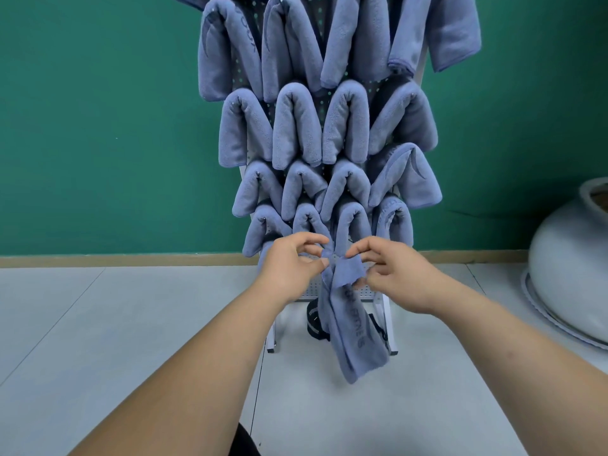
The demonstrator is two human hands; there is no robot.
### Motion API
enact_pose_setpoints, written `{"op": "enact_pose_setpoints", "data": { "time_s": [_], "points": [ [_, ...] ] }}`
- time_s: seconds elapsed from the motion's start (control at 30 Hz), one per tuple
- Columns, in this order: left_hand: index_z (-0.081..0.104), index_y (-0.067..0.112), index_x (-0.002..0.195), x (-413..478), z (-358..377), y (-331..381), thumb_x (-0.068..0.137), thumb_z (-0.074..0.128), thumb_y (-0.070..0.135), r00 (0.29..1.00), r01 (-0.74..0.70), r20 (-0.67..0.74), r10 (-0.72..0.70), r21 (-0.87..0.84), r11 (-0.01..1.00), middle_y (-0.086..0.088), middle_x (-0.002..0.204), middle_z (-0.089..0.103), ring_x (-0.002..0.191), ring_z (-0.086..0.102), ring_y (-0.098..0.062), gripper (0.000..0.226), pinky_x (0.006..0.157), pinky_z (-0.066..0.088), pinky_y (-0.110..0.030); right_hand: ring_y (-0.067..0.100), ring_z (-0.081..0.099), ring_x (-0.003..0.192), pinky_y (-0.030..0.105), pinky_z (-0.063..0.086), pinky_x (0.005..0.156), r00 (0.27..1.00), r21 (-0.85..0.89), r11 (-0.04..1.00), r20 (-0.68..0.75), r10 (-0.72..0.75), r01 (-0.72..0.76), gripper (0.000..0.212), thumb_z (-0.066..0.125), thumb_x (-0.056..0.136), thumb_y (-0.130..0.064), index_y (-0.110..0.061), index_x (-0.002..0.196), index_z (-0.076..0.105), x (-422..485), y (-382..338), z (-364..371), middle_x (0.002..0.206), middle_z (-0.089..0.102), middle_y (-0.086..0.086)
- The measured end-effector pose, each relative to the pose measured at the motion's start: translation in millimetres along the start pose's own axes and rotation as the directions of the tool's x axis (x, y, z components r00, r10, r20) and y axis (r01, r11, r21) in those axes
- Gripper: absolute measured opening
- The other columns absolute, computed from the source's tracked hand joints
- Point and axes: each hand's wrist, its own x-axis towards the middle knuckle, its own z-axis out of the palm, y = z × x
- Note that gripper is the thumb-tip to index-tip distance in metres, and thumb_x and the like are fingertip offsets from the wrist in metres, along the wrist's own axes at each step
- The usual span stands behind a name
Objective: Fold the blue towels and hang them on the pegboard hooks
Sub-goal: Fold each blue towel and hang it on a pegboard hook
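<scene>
Both hands are pinching a hanging blue towel (353, 330) at its top: left hand (289, 261) on one side, right hand (394, 274) opposite, before the pegboard (342, 291) carrying folded towels (296, 126).

Hung towels (296, 126) cover most of the pegboard (307, 289). I see the hooks (233, 105) only as tiny glints, too small to judge. The top row (358, 34) is cut off by the upper edge. The print (353, 319) on the held towel (362, 353) is too blurred to read. That towel hides part of a black thing (314, 322) under the board. Far right, the jar (572, 258) runs out of frame. The lower fingers of my right hand (398, 274) sit behind the towel's corner.
</scene>
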Motion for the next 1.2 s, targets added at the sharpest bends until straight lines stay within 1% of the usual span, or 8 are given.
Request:
{"op": "enact_pose_setpoints", "data": {
  "time_s": [0.07, 0.2, 0.4, 0.67, 0.8, 0.97, 1.07, 1.2],
  "points": [
    [0.077, 0.026, 0.113, -1.7, 0.5, 2.4, 0.089, 0.081, 0.006, 1.000, 0.012, 0.001, -0.012, -0.053, 0.999, 0.004, 0.095, 0.074, 0.073, 0.062, -0.011, 0.031, 0.075, 0.055, -0.028, 0.015, 0.078, 0.080, 0.050, 0.061, 0.086, 0.998, -0.101, 0.994, -0.043, -0.046, 0.042, 0.039, 0.054, 0.094, 0.002, -0.032, 0.109, 0.065, 0.7, 3.1, 2.9, 0.111, 0.075, -0.011],
    [0.077, 0.024, 0.114, -5.0, 2.4, 5.5, 0.090, 0.080, 0.004, 1.000, 0.022, 0.019, -0.019, -0.150, 0.988, 0.008, 0.093, 0.075, 0.074, 0.064, -0.008, 0.031, 0.088, 0.058, -0.031, 0.009, 0.074, 0.066, 0.042, 0.061, 0.080, 0.981, -0.153, 0.985, -0.168, -0.100, 0.075, 0.009, 0.072, 0.099, -0.025, -0.030, 0.092, 0.071, 4.1, 3.8, 5.2, 0.084, 0.076, -0.010],
    [0.078, 0.019, 0.114, -11.5, 6.4, 12.5, 0.092, 0.079, 0.003, 0.994, -0.005, 0.109, 0.029, -0.207, 0.978, -0.009, 0.103, 0.078, 0.086, 0.070, -0.014, 0.028, 0.096, 0.059, -0.029, 0.007, 0.063, 0.063, 0.030, 0.056, 0.068, 0.957, -0.191, 0.978, -0.256, -0.133, 0.084, 0.017, 0.077, 0.093, -0.043, -0.032, 0.080, 0.075, 7.3, 6.6, 6.8, 0.068, 0.069, -0.011],
    [0.079, 0.019, 0.112, -17.6, 8.8, 19.4, 0.090, 0.082, 0.013, 0.988, -0.018, 0.142, 0.053, -0.236, 0.972, -0.002, 0.102, 0.080, 0.098, 0.076, -0.020, 0.023, 0.099, 0.059, -0.031, 0.002, 0.062, 0.076, 0.014, 0.039, 0.065, 0.938, -0.266, 0.961, -0.308, -0.155, 0.072, 0.015, 0.079, 0.090, -0.042, -0.032, 0.081, 0.074, 10.7, 10.6, 9.7, 0.081, 0.066, -0.012],
    [0.076, 0.017, 0.115, -17.9, 6.7, 17.4, 0.090, 0.081, 0.003, 0.980, -0.035, 0.182, 0.079, -0.232, 0.972, -0.006, 0.107, 0.079, 0.085, 0.072, -0.011, 0.029, 0.096, 0.059, -0.029, 0.001, 0.061, 0.065, 0.012, 0.043, 0.062, 0.948, -0.148, 0.986, -0.296, -0.120, 0.079, 0.017, 0.081, 0.090, -0.040, -0.029, 0.080, 0.073, 10.8, 9.1, 9.7, 0.071, 0.070, -0.015],
    [0.074, 0.020, 0.114, -11.7, 2.4, 14.5, 0.092, 0.078, 0.001, 0.986, -0.074, 0.131, 0.099, -0.185, 0.980, -0.008, 0.101, 0.079, 0.082, 0.063, -0.014, 0.029, 0.093, 0.058, -0.030, 0.004, 0.055, 0.063, 0.016, 0.045, 0.067, 0.990, 0.041, 0.996, -0.120, -0.077, 0.082, 0.013, 0.076, 0.096, -0.030, -0.032, 0.108, 0.070, 11.6, 10.5, 6.4, 0.068, 0.066, -0.011],
    [0.072, 0.017, 0.113, -10.3, 1.9, 11.1, 0.091, 0.079, 0.003, 0.988, -0.087, 0.113, 0.102, -0.137, 0.987, -0.010, 0.096, 0.077, 0.077, 0.059, -0.017, 0.027, 0.090, 0.059, -0.032, 0.004, 0.053, 0.063, 0.018, 0.043, 0.066, 0.987, -0.014, 0.997, -0.142, -0.077, 0.076, 0.004, 0.079, 0.094, -0.030, -0.030, 0.092, 0.076, 14.1, 18.0, 6.5, 0.066, 0.063, -0.015],
    [0.074, 0.016, 0.110, -7.6, 5.0, 5.2, 0.088, 0.085, 0.013, 0.989, -0.090, 0.114, 0.094, -0.040, 0.995, 0.000, 0.087, 0.072, 0.073, 0.058, -0.014, 0.025, 0.088, 0.060, -0.033, 0.001, 0.057, 0.061, 0.015, 0.042, 0.061, 0.978, -0.119, 0.991, -0.190, -0.084, 0.062, 0.012, 0.082, 0.090, -0.035, -0.032, 0.081, 0.075, 16.6, 20.7, 9.8, 0.066, 0.067, -0.014]
  ]
}}
